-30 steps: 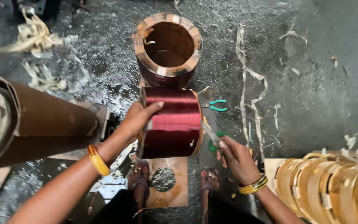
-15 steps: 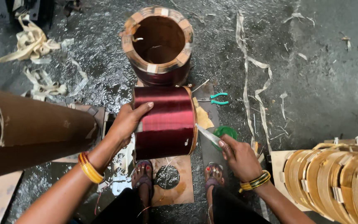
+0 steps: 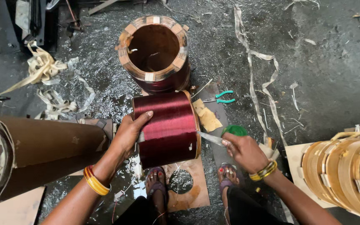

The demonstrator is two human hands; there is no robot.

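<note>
A dark red coil of fine wire [image 3: 169,127] lies on its side on the grey floor [image 3: 330,71], just in front of the person's sandalled feet and partly over a brown board with a round hole [image 3: 188,187]. The left hand [image 3: 131,132] rests on the coil's left flank, fingers spread and curved over the winding, thumb towards its top edge; it presses rather than grips. The right hand [image 3: 244,151] is closed around a thin flat strip [image 3: 210,138], whose tip meets the coil's right rim. Just beside that hand lies a green roll of tape [image 3: 235,130]. Behind the coil stands a second, upright coil with a hollow core [image 3: 155,52], touching or nearly so. Green-handled pliers [image 3: 223,97] lie to the right, near a long paper strip [image 3: 257,62]. A brown cardboard tube [image 3: 42,146] lies at the left, and tan wrapped coils [image 3: 346,171] sit at the right.
</note>
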